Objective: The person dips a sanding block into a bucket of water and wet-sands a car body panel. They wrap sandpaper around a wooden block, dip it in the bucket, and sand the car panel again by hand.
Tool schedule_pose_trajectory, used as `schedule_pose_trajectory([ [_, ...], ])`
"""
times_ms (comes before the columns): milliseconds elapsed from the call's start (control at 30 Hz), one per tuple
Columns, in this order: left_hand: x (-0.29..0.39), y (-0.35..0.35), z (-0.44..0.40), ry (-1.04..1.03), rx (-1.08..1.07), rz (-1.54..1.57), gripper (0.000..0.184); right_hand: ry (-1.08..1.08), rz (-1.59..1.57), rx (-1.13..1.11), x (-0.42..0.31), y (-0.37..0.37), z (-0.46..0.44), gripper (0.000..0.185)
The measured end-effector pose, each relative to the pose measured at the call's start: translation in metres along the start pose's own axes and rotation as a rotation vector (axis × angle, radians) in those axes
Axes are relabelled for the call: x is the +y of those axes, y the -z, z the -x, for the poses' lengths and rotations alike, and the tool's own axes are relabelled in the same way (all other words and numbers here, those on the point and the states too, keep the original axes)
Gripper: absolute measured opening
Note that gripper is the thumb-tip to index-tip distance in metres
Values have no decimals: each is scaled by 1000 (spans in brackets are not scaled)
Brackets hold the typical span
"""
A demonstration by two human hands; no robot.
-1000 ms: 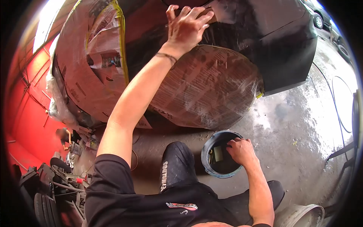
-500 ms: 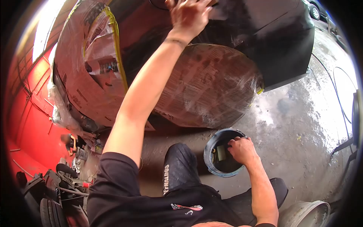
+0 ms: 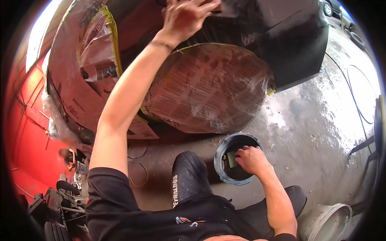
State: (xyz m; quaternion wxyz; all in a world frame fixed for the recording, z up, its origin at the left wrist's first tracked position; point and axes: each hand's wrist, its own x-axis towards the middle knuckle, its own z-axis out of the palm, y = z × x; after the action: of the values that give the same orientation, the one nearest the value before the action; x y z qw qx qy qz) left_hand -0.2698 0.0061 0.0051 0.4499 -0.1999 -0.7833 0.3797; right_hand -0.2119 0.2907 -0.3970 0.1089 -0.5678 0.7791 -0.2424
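Observation:
My left hand (image 3: 185, 20) reaches to the dark car body panel (image 3: 277, 36) at the top. Its fingers are bent and slightly spread over a small brown flat piece (image 3: 217, 8), mostly hidden beneath them. Below it, paper masking (image 3: 213, 88) with yellow tape covers a rounded section. Inside the blue-rimmed bucket (image 3: 219, 168) on the floor, a pale greenish rectangular piece (image 3: 232, 160) lies beside the fingertips of my right hand (image 3: 250, 159). That hand is curled over the bucket's right side; what its fingers grip is hidden.
Another bucket (image 3: 327, 223) stands at the lower right. A black hose (image 3: 352, 90) lies on the wet floor. At the left are car parts (image 3: 60, 207), a red wall (image 3: 30, 140) and a partly visible person (image 3: 70, 156). Vehicles stand at the upper right.
My left hand moved right across the panel, then back left. My right hand has shifted slightly left over the bucket, closer to the pale piece. The camera view has shifted a little.

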Motion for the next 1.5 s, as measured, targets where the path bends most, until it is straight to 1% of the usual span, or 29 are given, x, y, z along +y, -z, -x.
schedule_pose_trajectory([
  [100, -14, 3, -10, -186, -86, -123, 39, 12, 17, -13, 2, -12, -9, 24],
  [133, -24, 14, -1, -202, -102, -1, 38, 3, 33, -13, 6, -14, -11, 24],
  [200, -47, 41, 27, -240, -182, -13, 34, -2, 19, 19, 7, -12, -10, 23],
  [300, -61, 63, 47, -229, -220, -4, 33, 12, -5, 72, 7, -2, -9, 22],
  [333, -58, 53, 42, -259, -184, 40, 31, 12, 10, 69, 8, -5, -12, 22],
  [400, -30, 19, 3, -320, -103, 134, 27, 12, 31, 67, 10, -8, -15, 22],
  [467, 3, -11, -42, -425, -137, 197, 18, 32, 28, 63, 5, -13, -19, 23],
  [533, 28, -30, -66, -494, -257, 14, 13, 31, 32, 62, 4, -16, -21, 23],
  [567, 30, -34, -67, -471, -266, 47, 18, 22, 37, 73, 2, -13, -20, 22],
  [667, 19, -29, -34, -454, -61, 119, 23, -15, 35, 70, 1, -5, -17, 22],
  [700, 18, -17, -28, -437, -116, 86, 25, -24, 36, 66, 2, -1, -17, 23],
  [800, 11, -25, -41, -452, -94, 115, 23, -43, 70, 38, 10, 6, -16, 28],
  [833, 10, -39, -53, -429, -28, 140, 22, -57, 68, 29, 13, 6, -19, 28],
  [867, 14, -43, -69, -411, -118, 181, 24, -72, 64, 18, 16, 7, -21, 28],
  [933, 21, -47, -82, -414, -170, 139, 25, -104, 54, 9, 19, 4, -21, 28],
  [1033, 11, -20, -44, -368, -150, 201, 26, -116, 37, 24, 23, 4, -20, 27],
  [1133, -8, 2, -2, -344, -178, 182, 26, -97, 19, 46, 28, 5, -22, 25],
  [1167, -12, 1, -5, -376, -207, 157, 27, -95, 24, 43, 33, 3, -22, 24],
  [1267, -13, -24, -47, -322, -161, 158, 28, -113, 24, 58, 41, 5, -26, 23],
  [1300, -6, -23, -59, -310, -160, 102, 30, -123, 18, 65, 41, 4, -27, 23],
  [1400, -7, -29, -39, -227, -109, 122, 32, -122, 22, 88, 41, 3, -32, 22],
  [1433, -9, -22, -19, -195, -133, 65, 32, -105, 19, 103, 41, 3, -32, 21],
  [1500, -9, 3, 22, -149, -156, 91, 32, -80, 8, 138, 39, -1, -29, 21],
])
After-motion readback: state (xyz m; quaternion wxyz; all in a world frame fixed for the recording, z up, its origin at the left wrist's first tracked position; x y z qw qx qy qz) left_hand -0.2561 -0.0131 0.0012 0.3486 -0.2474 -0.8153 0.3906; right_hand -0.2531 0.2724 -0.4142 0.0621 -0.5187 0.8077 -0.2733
